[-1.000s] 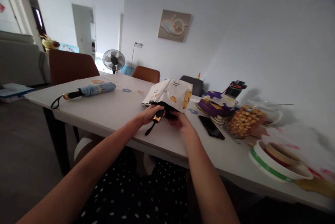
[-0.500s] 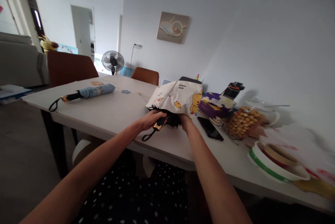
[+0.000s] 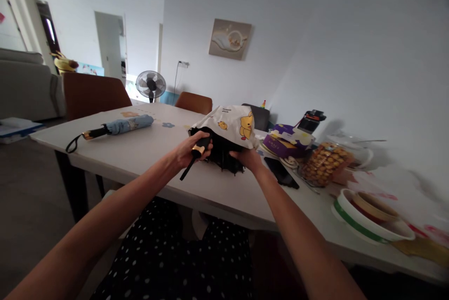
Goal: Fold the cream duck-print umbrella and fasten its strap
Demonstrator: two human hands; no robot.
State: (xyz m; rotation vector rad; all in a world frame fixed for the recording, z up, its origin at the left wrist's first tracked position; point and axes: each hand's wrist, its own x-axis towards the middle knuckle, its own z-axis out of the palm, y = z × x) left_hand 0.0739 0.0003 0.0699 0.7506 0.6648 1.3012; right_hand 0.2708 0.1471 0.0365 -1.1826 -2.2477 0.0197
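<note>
A white umbrella [image 3: 229, 121] with yellow duck prints and a black underside is loosely folded over the near part of the table. My left hand [image 3: 193, 148] is wrapped round its black and gold handle, from which a dark wrist strap hangs. At the canopy's right side, my right hand [image 3: 248, 157] grips the edge of the cloth, its fingers partly covered by the fabric. Black rib ends poke out below, between the hands. To the left lies a blue umbrella [image 3: 129, 124], rolled up, its black and gold handle and loop pointing left.
On the white table [image 3: 168, 150], right of my hands, are a black phone [image 3: 281, 172], a purple box [image 3: 286, 143], a jar of round brown snacks [image 3: 326, 164] and a green-striped white bowl [image 3: 368, 225]. Brown chairs [image 3: 96, 91] and a fan [image 3: 150, 84] stand beyond.
The white umbrella has tilted and shifted left, showing more of its black underside. My left hand has moved left and up with the handle; my right hand has risen slightly.
</note>
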